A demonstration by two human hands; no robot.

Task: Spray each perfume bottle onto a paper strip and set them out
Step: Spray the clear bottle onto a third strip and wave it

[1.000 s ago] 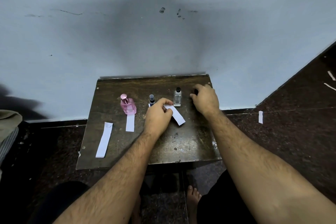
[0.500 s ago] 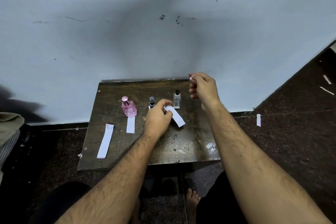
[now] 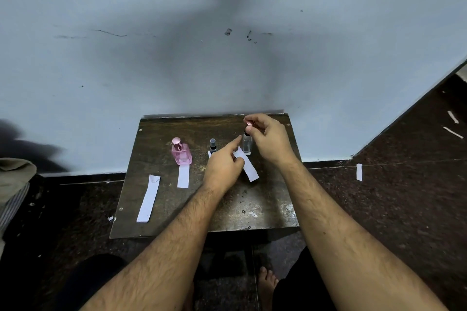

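Perfume bottles stand in a row toward the back of the small dark table (image 3: 265, 212), and that table is your landmark for everything here. Toward its left edge a long paper strip (image 3: 148, 198) lies on its own, no bottle by it. Right of that, the pink bottle (image 3: 181, 152) stands capped with a shorter strip (image 3: 183, 176) laid just in front of it. At the table's middle back a small dark-capped bottle (image 3: 213, 144) stands, the strip under it mostly hidden by your hand. Toward the right back is the clear bottle (image 3: 247, 144).

Your left hand (image 3: 223, 168) holds the third strip (image 3: 249, 168) pinched at its near end, index finger stretched toward the clear bottle, the strip's free end resting on the table.

Your right hand (image 3: 269, 140) has risen off the table's back right corner, where it was a second ago, and now hovers over the clear bottle. Its fingertips pinch a small pinkish cap (image 3: 250, 123) just above the bottle's neck.

My reading: the spraying of this bottle looks finished, and you are about to cap it. After that, lay the strip down in front of it, as with the pink one. The lone strip at the left suggests more work remains.
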